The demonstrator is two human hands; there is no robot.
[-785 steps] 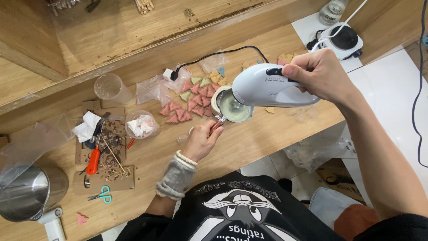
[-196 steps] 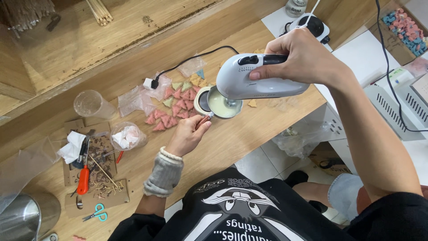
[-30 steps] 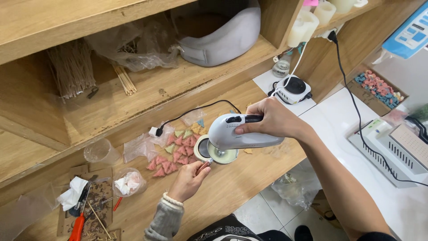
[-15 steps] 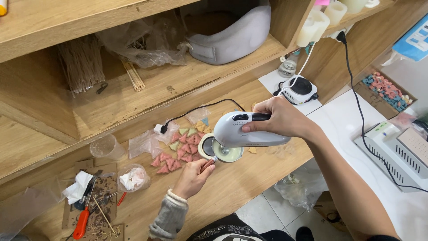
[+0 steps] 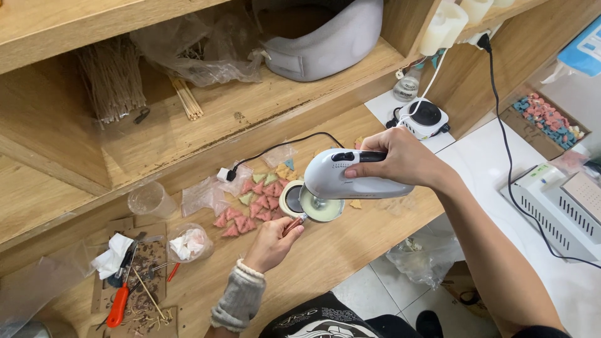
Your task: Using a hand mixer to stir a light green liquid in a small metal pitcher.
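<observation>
Both hands are busy at the pot (image 5: 320,209), which I take as my landmark on the wooden counter (image 5: 350,247). My left hand (image 5: 270,243) sits just left of and below the pot, fingers curled shut around its brown handle (image 5: 293,224). My right hand (image 5: 400,160) is above and to the right of the pot, wrapped tight around the white mixer (image 5: 350,181) — the mixer body hangs right over the pot and hides part of the pale green mix inside it.

Far left of the pot, red pliers (image 5: 119,308) lie on a scrap of cardboard (image 5: 134,263) among brown crumbs, with a white tissue (image 5: 113,255) beside them. Nearer, still left of the pot, I see a clear cup (image 5: 149,199) and a small bag (image 5: 189,243) holding something pink and white. Pink, green and yellow triangles (image 5: 249,206) are spread just left of the pot, some touching its rim as far as I can tell. A black cord (image 5: 275,147) runs from a white plug (image 5: 224,175) behind the triangles up toward the mixer.

Right of the pot — well apart — a round white device (image 5: 426,119) sits on a white table (image 5: 488,156), and a tray of coloured pieces (image 5: 548,119) lies further right.
</observation>
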